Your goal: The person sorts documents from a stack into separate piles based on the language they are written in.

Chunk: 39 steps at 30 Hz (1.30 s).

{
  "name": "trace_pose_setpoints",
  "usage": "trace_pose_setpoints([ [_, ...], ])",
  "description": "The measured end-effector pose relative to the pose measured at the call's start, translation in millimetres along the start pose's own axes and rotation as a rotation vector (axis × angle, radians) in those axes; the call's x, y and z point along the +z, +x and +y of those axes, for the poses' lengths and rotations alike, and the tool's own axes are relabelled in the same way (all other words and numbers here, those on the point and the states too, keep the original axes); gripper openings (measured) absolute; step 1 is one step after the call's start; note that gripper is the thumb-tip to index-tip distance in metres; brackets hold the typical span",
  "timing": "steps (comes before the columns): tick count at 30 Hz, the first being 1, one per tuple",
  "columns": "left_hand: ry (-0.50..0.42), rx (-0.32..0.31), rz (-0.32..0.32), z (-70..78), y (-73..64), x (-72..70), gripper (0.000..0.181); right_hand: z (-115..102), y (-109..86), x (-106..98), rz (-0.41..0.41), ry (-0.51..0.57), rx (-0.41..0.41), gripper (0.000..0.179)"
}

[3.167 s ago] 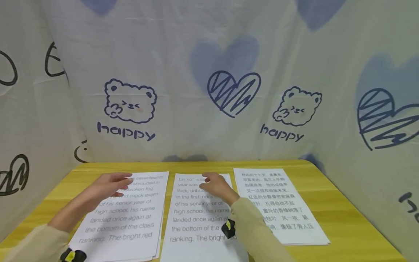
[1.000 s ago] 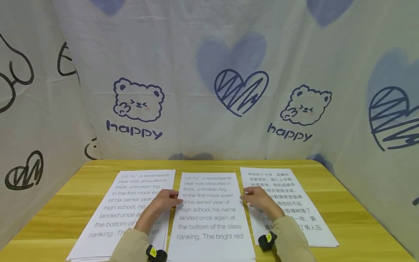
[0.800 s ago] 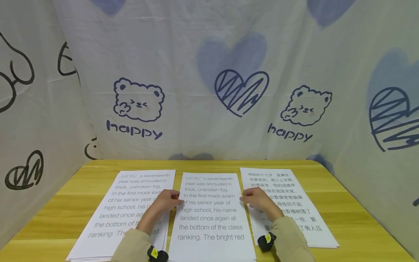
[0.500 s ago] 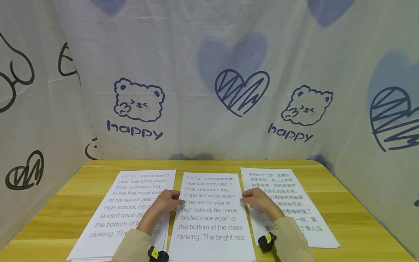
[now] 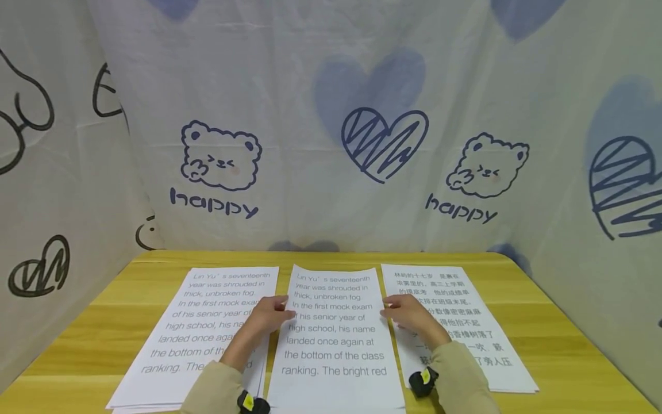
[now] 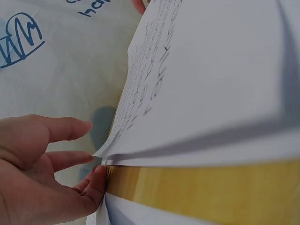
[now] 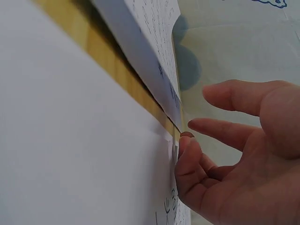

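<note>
The middle stack of white printed paper (image 5: 333, 345) lies between my two hands, its top sheet bowed with the far left corner raised. At its left edge my left hand (image 5: 264, 316) has thumb and index finger apart; in the left wrist view the index fingertip (image 6: 89, 157) meets the sheet's edge. Along the right edge, my right hand (image 5: 414, 315) reaches in with thumb and index finger also apart. Its fingertips (image 7: 186, 136) are right at the sheet's edge in the right wrist view. Neither hand pinches the sheet.
A left paper stack (image 5: 170, 345) with English print lies partly under my left forearm. On the right, a stack with Chinese print (image 5: 481, 322) lies under my right hand. The yellow wood-grain table (image 5: 558, 356) ends at a patterned cloth backdrop (image 5: 305, 190).
Both hands have come from over the left and middle stacks to the middle stack's two side edges, shifting it slightly right. Since half a second ago its top sheet's far end has bowed upward.
</note>
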State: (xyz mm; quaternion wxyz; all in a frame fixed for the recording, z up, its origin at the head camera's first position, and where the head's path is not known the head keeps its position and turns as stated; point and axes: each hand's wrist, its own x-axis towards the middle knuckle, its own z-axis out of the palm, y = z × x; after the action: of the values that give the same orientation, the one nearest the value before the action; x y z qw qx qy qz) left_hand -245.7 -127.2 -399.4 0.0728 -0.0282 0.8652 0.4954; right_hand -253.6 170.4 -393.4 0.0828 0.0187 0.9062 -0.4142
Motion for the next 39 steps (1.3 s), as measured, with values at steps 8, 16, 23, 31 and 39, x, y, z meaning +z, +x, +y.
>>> trace_pose_setpoints([
  [8,0.008,-0.024,0.011,-2.3,2.0,0.7,0.055,-5.3,-4.3,-1.9,-0.009,0.033,0.003,0.049],
  [16,-0.021,-0.028,0.017,-2.6,2.0,0.4,0.054,-3.6,-3.3,2.5,-0.022,0.095,0.003,0.051],
  [23,-0.072,-0.028,0.082,-1.2,3.5,-0.4,0.053,-7.9,-4.2,6.4,0.013,0.112,0.009,0.055],
  [31,-0.292,-0.029,0.147,3.7,-4.4,-8.8,0.043,-18.5,-5.7,4.9,0.039,0.248,0.016,0.056],
  [39,-0.397,0.015,0.139,18.5,-11.2,-22.1,0.044,-25.9,-16.4,-17.7,0.103,0.358,-0.008,0.055],
])
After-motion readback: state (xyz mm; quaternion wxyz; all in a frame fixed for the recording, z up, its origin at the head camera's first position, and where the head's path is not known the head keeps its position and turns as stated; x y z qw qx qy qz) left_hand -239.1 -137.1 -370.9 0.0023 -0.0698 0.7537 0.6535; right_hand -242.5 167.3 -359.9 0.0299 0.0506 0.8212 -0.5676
